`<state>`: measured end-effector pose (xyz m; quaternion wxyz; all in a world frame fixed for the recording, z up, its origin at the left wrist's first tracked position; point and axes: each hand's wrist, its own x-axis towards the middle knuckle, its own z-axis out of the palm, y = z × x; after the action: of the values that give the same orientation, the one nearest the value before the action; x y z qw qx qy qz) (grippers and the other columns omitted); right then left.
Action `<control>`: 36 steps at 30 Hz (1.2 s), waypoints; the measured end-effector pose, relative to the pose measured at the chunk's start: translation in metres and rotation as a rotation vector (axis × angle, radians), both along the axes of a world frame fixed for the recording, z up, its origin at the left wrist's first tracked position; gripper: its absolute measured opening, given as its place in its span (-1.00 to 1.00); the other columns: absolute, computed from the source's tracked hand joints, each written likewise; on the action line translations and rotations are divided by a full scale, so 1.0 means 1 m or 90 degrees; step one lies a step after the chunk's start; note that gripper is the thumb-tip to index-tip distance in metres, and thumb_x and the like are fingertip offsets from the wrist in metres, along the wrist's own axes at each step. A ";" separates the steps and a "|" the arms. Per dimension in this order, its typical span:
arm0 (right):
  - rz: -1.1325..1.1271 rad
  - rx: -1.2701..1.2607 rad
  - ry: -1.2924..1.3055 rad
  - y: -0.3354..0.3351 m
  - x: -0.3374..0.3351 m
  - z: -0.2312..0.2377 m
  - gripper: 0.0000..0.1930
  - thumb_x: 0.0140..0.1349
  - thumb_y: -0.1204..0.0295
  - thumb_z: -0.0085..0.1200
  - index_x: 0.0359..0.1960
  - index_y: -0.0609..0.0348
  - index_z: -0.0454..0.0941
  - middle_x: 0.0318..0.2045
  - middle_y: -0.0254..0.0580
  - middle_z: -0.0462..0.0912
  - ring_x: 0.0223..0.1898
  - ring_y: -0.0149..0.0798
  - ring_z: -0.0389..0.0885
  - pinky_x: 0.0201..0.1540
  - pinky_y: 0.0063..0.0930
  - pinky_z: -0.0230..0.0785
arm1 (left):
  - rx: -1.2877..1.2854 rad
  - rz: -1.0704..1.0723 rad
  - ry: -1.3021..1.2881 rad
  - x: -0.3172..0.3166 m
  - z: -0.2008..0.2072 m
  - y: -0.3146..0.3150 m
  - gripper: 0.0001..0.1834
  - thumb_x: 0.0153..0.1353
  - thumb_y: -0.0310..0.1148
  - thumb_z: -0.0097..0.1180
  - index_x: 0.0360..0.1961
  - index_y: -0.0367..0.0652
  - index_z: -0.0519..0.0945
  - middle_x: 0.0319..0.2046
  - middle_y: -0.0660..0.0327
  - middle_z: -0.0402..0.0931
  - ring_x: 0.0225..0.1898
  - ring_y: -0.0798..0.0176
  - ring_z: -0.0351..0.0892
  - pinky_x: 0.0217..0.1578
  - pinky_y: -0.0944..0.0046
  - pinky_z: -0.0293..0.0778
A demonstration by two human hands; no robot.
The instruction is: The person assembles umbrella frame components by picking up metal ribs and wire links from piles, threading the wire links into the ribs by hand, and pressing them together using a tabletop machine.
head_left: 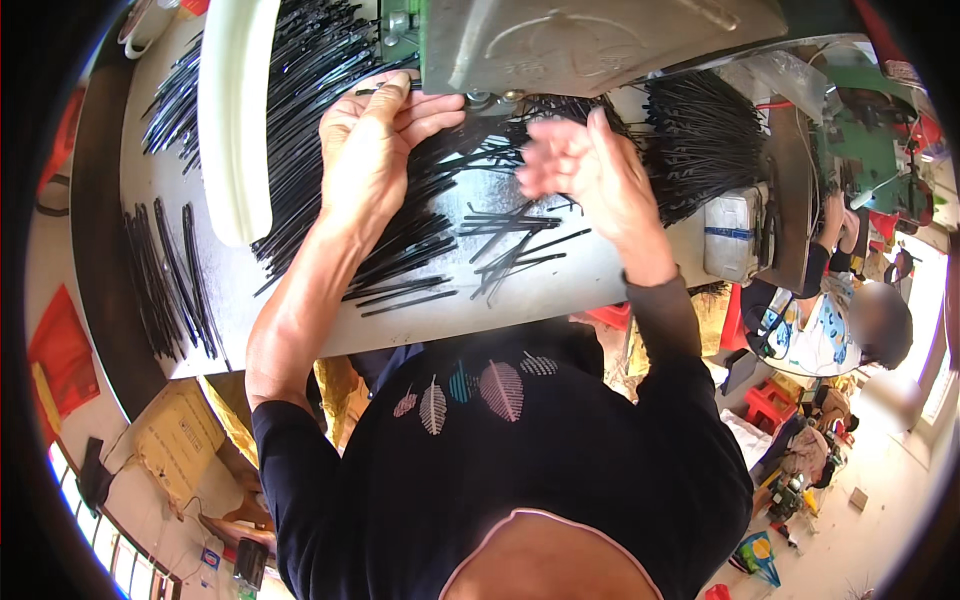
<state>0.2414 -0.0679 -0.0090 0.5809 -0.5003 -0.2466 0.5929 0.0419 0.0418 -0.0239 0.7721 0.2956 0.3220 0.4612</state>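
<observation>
My left hand (372, 150) is closed, thumb against fingers, on a thin black strip (366, 92) by the lower edge of a green machine (600, 40). Most of that strip is hidden by the hand. To the right, my right hand (592, 172) is slightly blurred, its fingers apart and nothing visible in them. Beneath and around my left hand spreads a large heap of long black strips (305, 130). Several loose strips (515, 240) lie crossed on the metal tabletop (300, 325) between my forearms.
A curved white guard (235, 130) stands left of the machine. More strips (160, 285) lie at the table's left end, and a dense bundle (700, 140) at the right beside a pale box (733, 235). Another person (835, 310) sits at a green machine farther right.
</observation>
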 end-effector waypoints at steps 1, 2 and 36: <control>0.111 -0.057 -0.145 -0.010 0.014 0.007 -0.58 0.33 0.18 -0.11 -0.19 0.42 0.50 -0.43 0.03 0.61 -0.44 -0.19 0.64 -0.35 -0.42 0.54 | -0.006 -0.012 -0.015 0.001 0.001 0.000 -0.81 0.27 -0.46 -0.06 -0.31 -0.45 0.43 -0.43 -0.14 0.54 -0.36 -0.02 0.64 -0.30 0.12 0.64; 0.066 -0.046 -0.396 -0.018 0.022 0.010 -0.64 0.33 0.24 -0.09 -0.22 0.36 0.56 -0.51 -0.11 0.61 -0.52 -0.38 0.59 -0.44 -0.58 0.47 | -0.006 -0.014 -0.012 0.001 0.003 -0.003 -0.81 0.27 -0.46 -0.06 -0.31 -0.45 0.43 -0.43 -0.14 0.54 -0.36 -0.02 0.64 -0.30 0.12 0.64; -0.040 0.073 -0.377 0.030 -0.055 -0.016 -0.92 0.16 0.53 0.12 -0.38 0.31 0.57 -0.64 -0.45 0.52 -0.64 -0.67 0.37 -0.61 -0.79 0.18 | 0.141 -0.166 0.247 -0.003 -0.003 -0.033 -0.86 0.14 -0.48 0.11 -0.30 -0.34 0.53 -0.58 0.23 0.53 -0.62 0.47 0.48 -0.61 0.48 0.39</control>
<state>0.1866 -0.0381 -0.0246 0.5292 -0.6253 -0.4223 0.3880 0.0390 0.0087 -0.0274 0.7119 0.5000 0.3709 0.3250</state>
